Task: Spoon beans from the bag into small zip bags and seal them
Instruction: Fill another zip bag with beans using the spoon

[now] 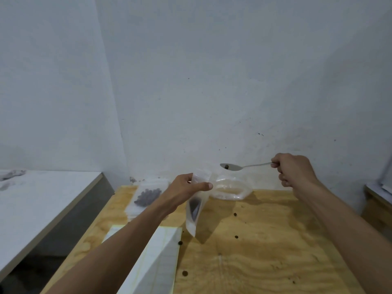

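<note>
My left hand [186, 190] holds a small clear zip bag [196, 206] upright above the plywood table [265, 251]; dark beans sit low inside it. My right hand [294, 172] grips the handle of a metal spoon [233, 167], held level in the air to the right of the bag's mouth, with one dark bean in its bowl. Below the spoon, at the table's far edge by the wall, lies the larger clear bag [232, 188] with its mouth open. A filled small zip bag [147, 197] lies flat at the back left.
Several loose beans [235, 214] are scattered over the table top. A white flat stack [157, 257] lies at the front left under my left forearm. A lower white surface [42, 204] stands to the left, across a gap. The white wall rises right behind the table.
</note>
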The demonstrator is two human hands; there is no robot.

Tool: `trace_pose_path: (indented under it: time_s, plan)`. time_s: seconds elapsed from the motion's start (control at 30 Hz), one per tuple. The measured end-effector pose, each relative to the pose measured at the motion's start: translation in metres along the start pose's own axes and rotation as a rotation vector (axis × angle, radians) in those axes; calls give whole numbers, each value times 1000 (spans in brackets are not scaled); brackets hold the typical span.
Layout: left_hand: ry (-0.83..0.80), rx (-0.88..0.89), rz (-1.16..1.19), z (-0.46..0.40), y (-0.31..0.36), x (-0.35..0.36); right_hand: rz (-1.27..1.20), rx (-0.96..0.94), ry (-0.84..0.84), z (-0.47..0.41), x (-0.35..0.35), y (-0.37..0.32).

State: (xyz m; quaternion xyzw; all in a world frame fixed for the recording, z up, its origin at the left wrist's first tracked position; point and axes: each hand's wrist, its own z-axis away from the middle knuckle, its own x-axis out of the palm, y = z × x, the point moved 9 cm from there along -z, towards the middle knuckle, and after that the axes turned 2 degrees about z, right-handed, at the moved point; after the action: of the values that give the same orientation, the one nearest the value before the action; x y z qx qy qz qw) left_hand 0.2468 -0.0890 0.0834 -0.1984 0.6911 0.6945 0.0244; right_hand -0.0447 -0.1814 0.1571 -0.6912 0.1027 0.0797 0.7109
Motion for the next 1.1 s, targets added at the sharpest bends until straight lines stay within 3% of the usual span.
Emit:
trace_pose_path:
  time_s: [0.17,0.37,0.47,0.73,0.93,1.1]
  plan:
    - [-80,41,-77,9,5,12,125,-104,-28,11,20,-25]
    - [-71,49,-85,7,5,14,470,-616,37,44,38,-70]
    - [-62,59,-54,6,7,13,497,-742,73,52,37,-76]
    - [-1,63,43,9,15,19,319,-700,99,57,-3,-50]
    - [12,85,65,8,22,31,618,-723,122,50,-21,21]
    - [-30,81,84,10,30,43,872,-685,-12,42,-6,95]
